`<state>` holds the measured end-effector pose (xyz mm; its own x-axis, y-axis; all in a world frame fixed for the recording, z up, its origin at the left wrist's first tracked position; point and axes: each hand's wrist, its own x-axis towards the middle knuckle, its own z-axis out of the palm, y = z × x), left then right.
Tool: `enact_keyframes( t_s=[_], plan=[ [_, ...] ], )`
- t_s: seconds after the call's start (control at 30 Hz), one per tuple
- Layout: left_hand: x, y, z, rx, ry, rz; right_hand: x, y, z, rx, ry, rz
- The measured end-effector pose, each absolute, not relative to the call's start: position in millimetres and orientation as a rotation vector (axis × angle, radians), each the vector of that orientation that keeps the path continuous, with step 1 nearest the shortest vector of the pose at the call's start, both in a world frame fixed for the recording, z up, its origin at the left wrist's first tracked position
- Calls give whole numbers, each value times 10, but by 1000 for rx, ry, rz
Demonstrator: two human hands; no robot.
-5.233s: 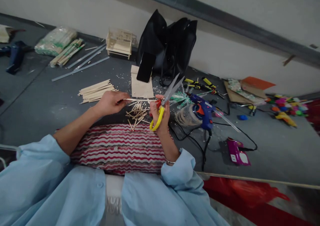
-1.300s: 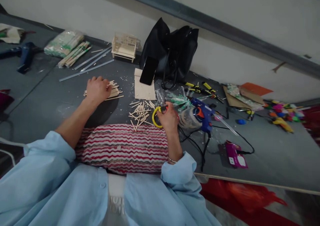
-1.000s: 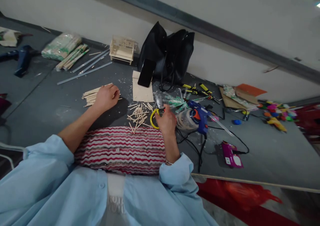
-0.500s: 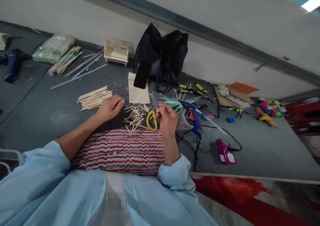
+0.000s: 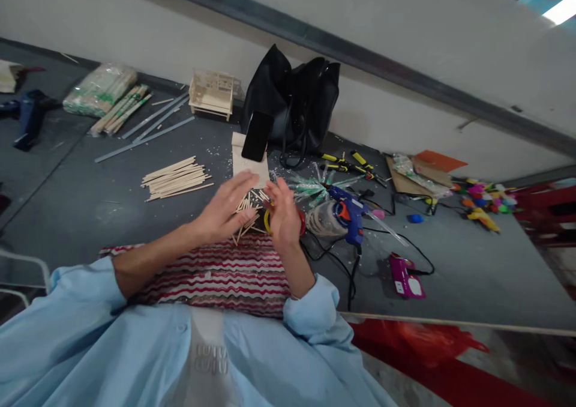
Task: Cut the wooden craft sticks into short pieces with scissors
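My left hand (image 5: 226, 210) and my right hand (image 5: 282, 214) are raised close together above a heap of short cut wooden sticks (image 5: 250, 210), fingers stretched out and slightly blurred, holding nothing. The yellow and red scissors (image 5: 300, 223) lie on the grey floor just behind my right hand, mostly hidden by it. A bundle of long wooden sticks (image 5: 175, 177) lies to the left. A red and white striped cloth (image 5: 216, 272) covers my lap under both forearms.
A blue glue gun (image 5: 348, 214) with its black cable lies right of my hands, beside a purple plug (image 5: 404, 275). A phone (image 5: 256, 135) leans on a black bag (image 5: 292, 104). A small stick model (image 5: 211, 92), packed sticks (image 5: 99, 83) and cutters (image 5: 351, 164) lie farther off.
My right hand has put the scissors down on the floor. My left hand came back from the long stick bundle, and both hands have now met, open, over the cut sticks.
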<state>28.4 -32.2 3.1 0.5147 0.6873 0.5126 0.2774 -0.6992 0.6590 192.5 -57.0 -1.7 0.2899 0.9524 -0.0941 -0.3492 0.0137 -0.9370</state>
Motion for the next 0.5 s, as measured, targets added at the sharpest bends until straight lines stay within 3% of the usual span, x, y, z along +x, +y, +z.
enact_keyframes(
  t_s=[0.1,0.2,0.37,0.5],
  plan=[
    [505,-356,-21,2278,536,1011,1659,-688,16,-988,-776,1343],
    [619,-59,-87,2105,725,1006,1601,-745,87,-977,-878,1428],
    [721,750,-224,1485,1127,1104,1924,-261,34,-1199,-874,1159],
    [867,1134,-472,1474,1205,1210,2139,383,-148,-1396,-742,1001]
  ],
)
